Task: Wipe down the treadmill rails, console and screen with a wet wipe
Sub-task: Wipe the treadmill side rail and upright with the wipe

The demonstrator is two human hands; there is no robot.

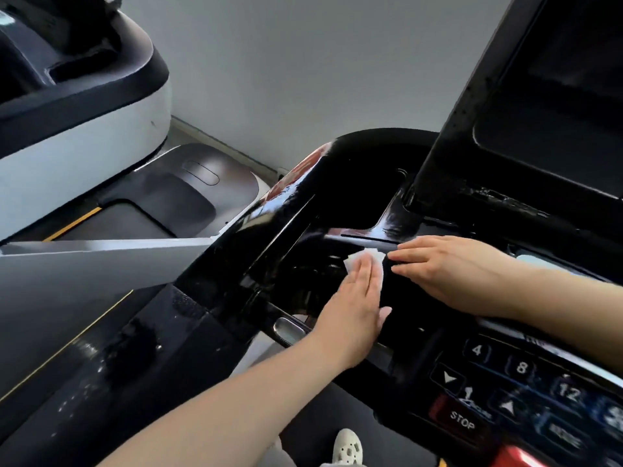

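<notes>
Left hand [354, 298], fingers straight and together, presses flat on the wet wipe [365, 261]; right hand [451, 267], fingers extended and relaxed, rests on the console [303, 203] at 3 o'clock of the wipe, fingertips just beside it. Wipe lies on the glossy black console's left tray area. Screen [556, 106] stands at 1 o'clock. Keypad with red STOP button [462, 423] lies at 5 o'clock. Neighbouring treadmill [84, 136] occupies 10 o'clock. White shoe [347, 448] shows at 6 o'clock.
</notes>
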